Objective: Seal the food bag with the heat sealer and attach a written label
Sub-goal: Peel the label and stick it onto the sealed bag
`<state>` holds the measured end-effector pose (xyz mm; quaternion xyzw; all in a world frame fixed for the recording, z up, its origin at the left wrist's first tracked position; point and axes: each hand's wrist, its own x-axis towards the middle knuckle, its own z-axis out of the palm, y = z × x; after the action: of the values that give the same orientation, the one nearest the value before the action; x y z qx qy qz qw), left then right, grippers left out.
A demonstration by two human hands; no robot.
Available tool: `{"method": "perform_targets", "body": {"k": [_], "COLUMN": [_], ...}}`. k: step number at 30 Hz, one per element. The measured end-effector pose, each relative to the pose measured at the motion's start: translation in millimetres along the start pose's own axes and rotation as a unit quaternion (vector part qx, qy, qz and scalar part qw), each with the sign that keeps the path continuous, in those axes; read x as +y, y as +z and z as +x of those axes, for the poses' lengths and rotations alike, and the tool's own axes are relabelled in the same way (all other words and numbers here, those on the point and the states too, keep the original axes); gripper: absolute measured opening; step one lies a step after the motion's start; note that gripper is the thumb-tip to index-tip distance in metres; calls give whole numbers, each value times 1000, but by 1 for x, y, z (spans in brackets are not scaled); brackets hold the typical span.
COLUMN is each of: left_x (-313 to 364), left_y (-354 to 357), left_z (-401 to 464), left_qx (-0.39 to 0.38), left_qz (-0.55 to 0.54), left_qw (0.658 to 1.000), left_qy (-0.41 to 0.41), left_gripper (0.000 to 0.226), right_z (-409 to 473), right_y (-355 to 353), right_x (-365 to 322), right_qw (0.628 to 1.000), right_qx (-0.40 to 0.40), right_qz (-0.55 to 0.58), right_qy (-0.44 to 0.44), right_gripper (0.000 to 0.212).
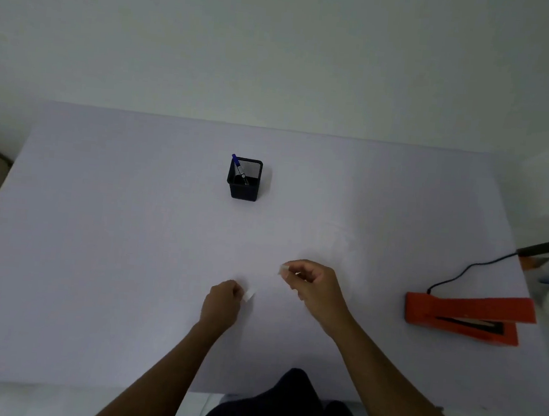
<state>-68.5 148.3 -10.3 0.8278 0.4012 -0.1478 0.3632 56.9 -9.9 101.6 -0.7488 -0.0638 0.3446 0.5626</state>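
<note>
My left hand point(221, 302) is closed, pinching a small white paper piece point(249, 295) at its fingertips just above the table. My right hand point(313, 282) pinches a second small white piece point(283, 270) a short way to the right and farther back. The two pieces are apart. I cannot tell which one is the label or whether anything is written on them. A faint, pale, see-through shape point(330, 241) that may be the food bag lies on the table beyond my right hand. The orange heat sealer point(466, 316) sits at the right, its arm raised.
A black mesh pen holder point(245, 180) with a blue pen point(237, 164) stands at the table's middle back. The sealer's black cord point(460, 273) runs off the right edge. The white table point(99, 225) ends near my lap. Clutter lies past the right edge.
</note>
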Motion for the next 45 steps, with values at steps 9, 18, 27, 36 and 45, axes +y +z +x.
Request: {"method": "perform_targets", "body": {"k": [9, 18, 27, 36, 45], "left_x": [24, 106, 146, 173, 180], "left_y": [-16, -34, -4, 35, 68], "left_z": [-7, -31, -12, 20, 67], "left_qx": [28, -195, -80, -64, -53], "left_qz": [-112, -290, -322, -335, -180], "left_qw": [993, 931, 940, 940, 982], "left_qy": [-1, 102, 85, 21, 24], "left_gripper": [24, 25, 12, 9, 11], "right_z": [-8, -2, 27, 72, 110], "right_y": [-23, -57, -91, -104, -114], "right_x": [26, 24, 33, 63, 95], "right_qw": [999, 995, 999, 996, 988], "right_qx": [-31, -78, 4, 41, 65], "right_qz": [-31, -65, 3, -49, -107], "right_qy": [6, -11, 33, 61, 89], "right_gripper": [6, 11, 15, 16, 13]}}
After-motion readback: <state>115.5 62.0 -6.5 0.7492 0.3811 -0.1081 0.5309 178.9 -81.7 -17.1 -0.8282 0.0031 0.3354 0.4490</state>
